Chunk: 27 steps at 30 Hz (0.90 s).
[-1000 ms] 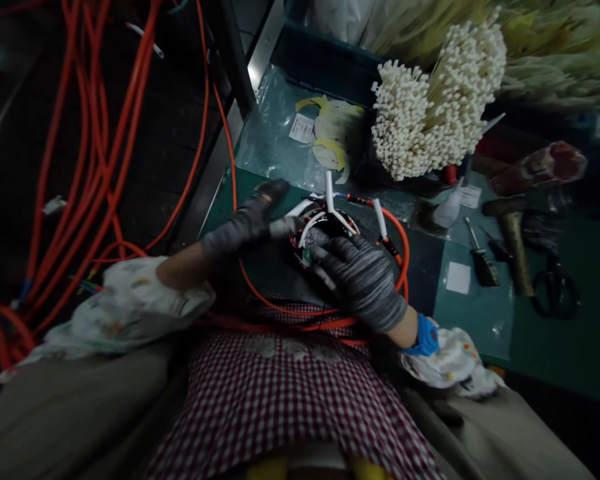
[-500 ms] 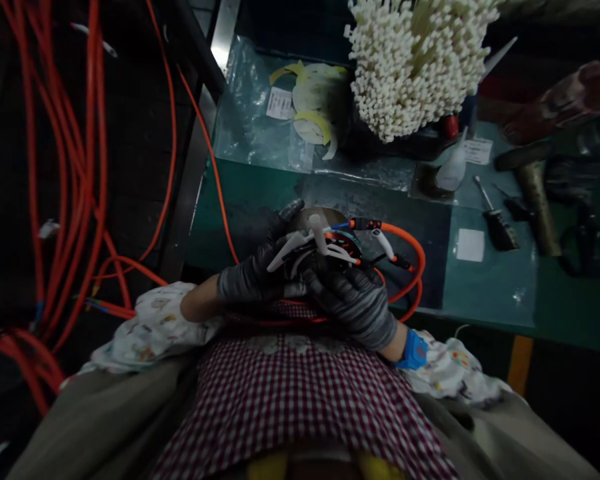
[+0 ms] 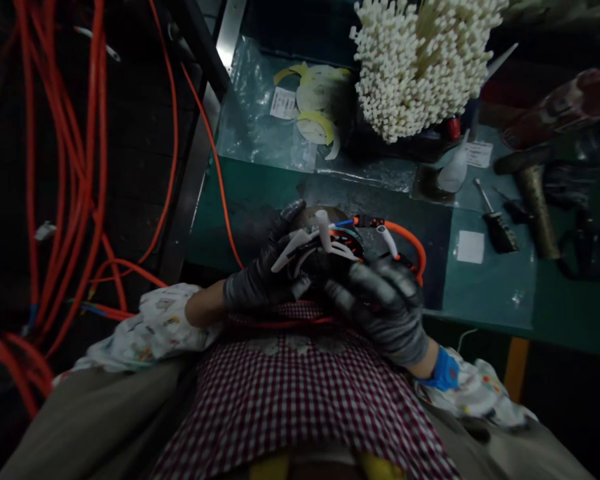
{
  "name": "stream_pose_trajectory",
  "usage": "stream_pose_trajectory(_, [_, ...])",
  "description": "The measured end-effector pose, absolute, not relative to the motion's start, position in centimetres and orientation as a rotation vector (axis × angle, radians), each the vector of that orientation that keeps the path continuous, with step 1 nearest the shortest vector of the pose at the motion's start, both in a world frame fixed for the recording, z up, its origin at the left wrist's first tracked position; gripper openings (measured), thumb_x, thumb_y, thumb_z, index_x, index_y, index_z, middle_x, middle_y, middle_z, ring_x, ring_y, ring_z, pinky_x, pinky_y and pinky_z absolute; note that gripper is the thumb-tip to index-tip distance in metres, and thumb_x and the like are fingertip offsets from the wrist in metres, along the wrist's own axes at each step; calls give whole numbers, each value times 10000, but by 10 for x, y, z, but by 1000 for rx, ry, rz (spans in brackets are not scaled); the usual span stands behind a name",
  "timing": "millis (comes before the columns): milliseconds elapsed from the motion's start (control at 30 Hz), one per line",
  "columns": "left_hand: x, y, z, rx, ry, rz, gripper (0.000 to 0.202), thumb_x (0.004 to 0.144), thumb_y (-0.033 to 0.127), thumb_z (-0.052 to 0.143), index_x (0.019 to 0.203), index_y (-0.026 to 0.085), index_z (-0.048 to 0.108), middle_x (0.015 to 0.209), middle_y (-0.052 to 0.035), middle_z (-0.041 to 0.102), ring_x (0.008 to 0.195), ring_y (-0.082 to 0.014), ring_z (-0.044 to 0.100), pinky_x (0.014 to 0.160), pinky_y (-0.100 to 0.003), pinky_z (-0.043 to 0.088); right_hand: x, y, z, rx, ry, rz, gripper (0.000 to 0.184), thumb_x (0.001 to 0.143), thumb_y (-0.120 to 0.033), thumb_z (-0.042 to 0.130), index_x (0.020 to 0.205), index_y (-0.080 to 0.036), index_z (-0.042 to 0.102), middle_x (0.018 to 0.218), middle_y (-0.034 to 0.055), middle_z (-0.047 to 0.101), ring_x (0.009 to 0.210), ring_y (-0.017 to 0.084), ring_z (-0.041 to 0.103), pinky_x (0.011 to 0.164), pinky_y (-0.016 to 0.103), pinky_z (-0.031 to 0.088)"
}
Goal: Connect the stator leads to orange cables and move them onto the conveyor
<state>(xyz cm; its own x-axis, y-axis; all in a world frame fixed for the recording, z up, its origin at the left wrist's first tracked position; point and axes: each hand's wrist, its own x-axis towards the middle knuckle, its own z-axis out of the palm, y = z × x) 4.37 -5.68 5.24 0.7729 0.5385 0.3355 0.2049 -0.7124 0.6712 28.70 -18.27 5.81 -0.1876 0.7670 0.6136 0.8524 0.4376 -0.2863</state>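
Observation:
My left hand (image 3: pixel 260 277), in a grey and black glove, grips the left side of a round dark part with a coppery ring (image 3: pixel 349 241), its fingers around the rim. White sleeves (image 3: pixel 324 233) on wires stick up from this part. My right hand (image 3: pixel 387 307), gloved alike, is just to the right of the part, slightly blurred, fingers bent and apart from the thumb. Nothing shows in its grasp. Behind its fingers a thick orange cable (image 3: pixel 411 235) loops from a black connector (image 3: pixel 369 222), and a white-sleeved lead (image 3: pixel 387 241) lies beside it.
Long orange cables (image 3: pixel 83 160) hang at the left. On the green bench (image 3: pixel 260 183) are a bundle of white-tipped sticks (image 3: pixel 425 73), yellow-edged discs (image 3: pixel 317 100), a nozzle bottle (image 3: pixel 453 167), a screwdriver (image 3: pixel 497 223), a hammer (image 3: pixel 535 200) and scissors (image 3: pixel 587 247).
My right hand has moved right and slightly down, off the round part and toward the cable loop, with its fingers opening. My left hand keeps its grip.

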Motion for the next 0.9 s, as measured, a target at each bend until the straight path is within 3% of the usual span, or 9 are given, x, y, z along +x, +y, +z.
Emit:
stream_pose_trajectory(67, [54, -60, 58, 2347, 489, 755, 653, 1161, 299, 530, 1784, 261, 338, 1691, -184, 638, 1608, -347, 629, 1369, -639, 533, 293, -183, 55, -1546, -1868, -123, 547, 1039, -262, 856, 1539, -427, 709, 1451, 49, 759, 1403, 316, 689, 1224, 553, 615])
stream_pose_trajectory(133, [61, -65, 61, 2374, 496, 755, 587, 1148, 299, 527, 1729, 266, 455, 1693, -155, 640, 1683, -378, 540, 1420, -685, 442, 295, -180, 47, -1670, -1773, 14, 666, 1084, -375, 802, 1701, -434, 558, 1582, 86, 685, 1520, 364, 626, 1266, 634, 582])
stream_pose_trajectory(267, [63, -71, 59, 2437, 505, 762, 553, 1098, 317, 593, 1639, 201, 608, 1679, -191, 651, 1799, -465, 289, 1438, -729, 383, 300, -171, 32, -1593, -1695, 179, 807, 1075, -495, 806, 1789, -444, 434, 1626, 87, 658, 1533, 365, 620, 1259, 633, 594])
stream_pose_trajectory(333, [62, -71, 60, 2436, 496, 694, 555, 1088, 318, 608, 1630, 197, 637, 1713, -194, 629, 1803, -470, 270, 1440, -719, 384, 305, -166, 29, -1521, -1658, 253, 804, 1068, -617, 786, 1779, -457, 448, 1618, 79, 658, 1496, 352, 651, 1227, 618, 622])
stream_pose_trajectory(467, [58, -69, 62, 2406, 521, 603, 661, 1083, 412, 644, 1667, 107, 589, 1785, -271, 532, 1793, -492, 282, 1430, -704, 401, 311, -162, 32, -1471, -1614, 293, 786, 1019, -717, 809, 1708, -434, 559, 1554, 90, 692, 1450, 364, 687, 1197, 614, 635])
stream_pose_trajectory(633, [57, -69, 54, 2441, 474, 595, 568, 1097, 399, 595, 1614, 167, 638, 1704, -214, 636, 1827, -489, 120, 1451, -784, 280, 310, -167, 34, -1507, -1591, 200, 719, 1020, -644, 841, 1668, -461, 588, 1444, 79, 724, 1305, 354, 745, 1113, 597, 680])
stream_pose_trajectory(767, [60, -68, 52, 2408, 411, 722, 623, 1134, 347, 540, 1725, 162, 471, 1739, -238, 586, 1841, -438, 33, 1454, -773, 283, 308, -168, 33, -1522, -1621, 107, 702, 1054, -655, 791, 1686, -441, 572, 1449, 96, 697, 1325, 343, 714, 1106, 586, 683])
stream_pose_trajectory(900, [62, -67, 54, 2386, 418, 754, 711, 1154, 368, 533, 1788, 134, 314, 1743, -269, 567, 1841, -417, 85, 1457, -722, 331, 305, -167, 34, -1564, -1636, 135, 773, 1054, -746, 733, 1717, -408, 524, 1511, 120, 662, 1404, 362, 671, 1192, 643, 630])
